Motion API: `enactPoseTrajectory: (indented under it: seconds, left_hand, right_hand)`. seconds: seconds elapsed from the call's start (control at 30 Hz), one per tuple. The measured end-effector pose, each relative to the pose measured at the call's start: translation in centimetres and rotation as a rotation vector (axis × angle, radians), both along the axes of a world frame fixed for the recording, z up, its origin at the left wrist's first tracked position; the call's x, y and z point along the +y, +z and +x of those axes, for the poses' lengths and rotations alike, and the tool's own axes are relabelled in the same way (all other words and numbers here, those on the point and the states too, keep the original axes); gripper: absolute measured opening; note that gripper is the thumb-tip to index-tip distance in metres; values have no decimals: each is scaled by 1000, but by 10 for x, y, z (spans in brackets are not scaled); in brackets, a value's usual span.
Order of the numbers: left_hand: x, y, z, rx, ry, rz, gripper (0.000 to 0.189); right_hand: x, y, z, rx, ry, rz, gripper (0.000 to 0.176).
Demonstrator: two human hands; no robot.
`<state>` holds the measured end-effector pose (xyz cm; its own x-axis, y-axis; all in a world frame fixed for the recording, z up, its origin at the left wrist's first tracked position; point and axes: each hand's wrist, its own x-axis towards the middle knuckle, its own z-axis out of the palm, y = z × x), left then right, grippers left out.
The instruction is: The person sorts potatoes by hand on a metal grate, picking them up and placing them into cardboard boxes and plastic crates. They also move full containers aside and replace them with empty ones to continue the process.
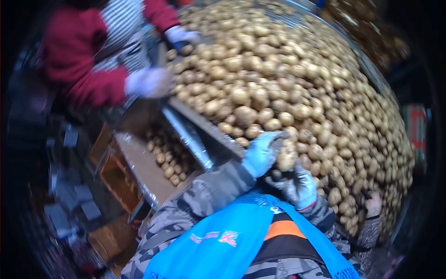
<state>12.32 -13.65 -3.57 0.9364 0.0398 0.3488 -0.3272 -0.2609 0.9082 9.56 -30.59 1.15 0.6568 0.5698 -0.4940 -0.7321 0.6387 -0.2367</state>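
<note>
My left hand (261, 154), in a light blue glove with dark, dirty fingertips, is at the near edge of a large heap of potatoes (297, 111). Its fingers curl inward, and whatever they hold is hidden. Just to the right and nearer my body is my right hand (301, 185), in a pale glove with a dark grey palm. Its fingers close around the lower end of a long tan potato (286, 157), which lies between my two hands. Blur hides the exact contact of the fingertips.
A lined box (139, 160) with potatoes inside stands left of my arm. Across it, a person in red sleeves (100, 90) works with gloved hands at the heap. Another person's hand (373, 203) reaches in at right. Cartons (111, 237) lie lower left.
</note>
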Motion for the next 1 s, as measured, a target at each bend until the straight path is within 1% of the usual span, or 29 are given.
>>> enactPoseTrajectory:
  seconds: [0.03, 0.07, 0.1, 0.13, 0.2, 0.23, 0.27, 0.33, 0.37, 0.4, 0.43, 0.47, 0.5, 0.53, 0.57, 0.6, 0.67, 0.7, 0.73, 0.77, 0.8, 0.83, 0.87, 0.9, 0.93, 0.97, 1.0]
  left_hand:
    - [0, -4, -5, 322, -99, -586, 49]
    - [2, -7, -12, 601, -217, -1192, 65]
    - [8, 12, -22, 490, -270, -834, 92]
    - [14, 17, -27, 644, -287, -757, 98]
    - [12, 5, -30, 483, -206, -1187, 90]
    - [25, 2, -34, 496, -82, -1327, 74]
    - [50, 2, -41, 555, -68, -1349, 71]
    - [99, 10, -84, 418, -62, -1576, 56]
    - [132, 30, -110, 392, -51, -1546, 54]
    - [156, 25, -143, 314, 128, -1431, 57]
    - [185, 37, -174, 250, 214, -1376, 53]
    - [223, 2, -219, 246, 352, -1432, 46]
    - [258, -15, -257, 52, 525, -1354, 37]
    - [295, -7, -286, 323, 927, -843, 34]
    - [349, -40, -333, 185, 693, -1225, 35]
    - [391, -66, -350, 291, 1336, -1186, 44]
    - [435, -84, -371, 661, 1656, -1220, 49]
    - [439, -77, -361, 580, 1638, -1193, 55]
    - [444, -70, -348, 501, 1612, -1166, 61]
    - [447, -62, -321, 344, 1592, -1093, 61]
    - [432, -61, -298, 304, 1516, -712, 57]
    - [395, -33, -253, 224, 1394, -412, 46]
    - [351, -16, -205, 69, 1128, -250, 35]
    - [275, 20, -129, 202, 1025, -807, 22]
    - [231, 26, -93, 238, 609, -392, 17]
    - [196, 17, -66, 248, 498, 26, 18]
    - [164, 26, -40, 439, 376, 126, 27]
  right_hand:
    - [3, 5, 7, -164, 38, -169, 46]
    - [12, 22, 11, -388, 124, -421, 42]
    - [16, 13, 22, -558, 67, -543, 45]
    - [20, 6, 29, -723, 0, -660, 48]
    - [55, 14, 21, -889, 208, -896, 55]
    - [65, 25, 23, -1495, 458, -1221, 60]
    - [75, 23, 25, -1699, 401, -1141, 62]
    - [94, 35, 16, -1208, 363, -976, 61]
    - [91, 28, 21, -1193, 324, -896, 56]
    - [91, 23, 26, -1215, 335, -894, 53]
    - [94, 18, 27, -1168, 342, -903, 52]
    - [91, 14, 29, -1121, 339, -934, 52]
    - [84, 2, 29, -1023, 391, -938, 52]
    - [91, 10, 24, -903, 440, -875, 52]
    - [97, 14, 21, -900, 499, -857, 51]
    - [102, 16, 19, -897, 564, -825, 50]
    - [106, 16, 16, -1001, 607, -737, 48]
    - [107, 15, 16, -1130, 601, -765, 42]
    - [97, -1, 15, -1183, 589, -742, 34]
    - [88, -3, 14, -1061, 632, -741, 30]
    - [79, -3, 13, -939, 672, -731, 27]
    - [76, 0, 8, -812, 597, -738, 24]
    - [68, 0, 8, -803, 565, -741, 24]
    - [48, -2, 7, -836, 518, -811, 23]
    - [34, -4, 7, -875, 504, -880, 23]
    - [23, -12, 6, -922, 523, -1009, 24]
    - [18, -12, 5, -908, 495, -1004, 24]
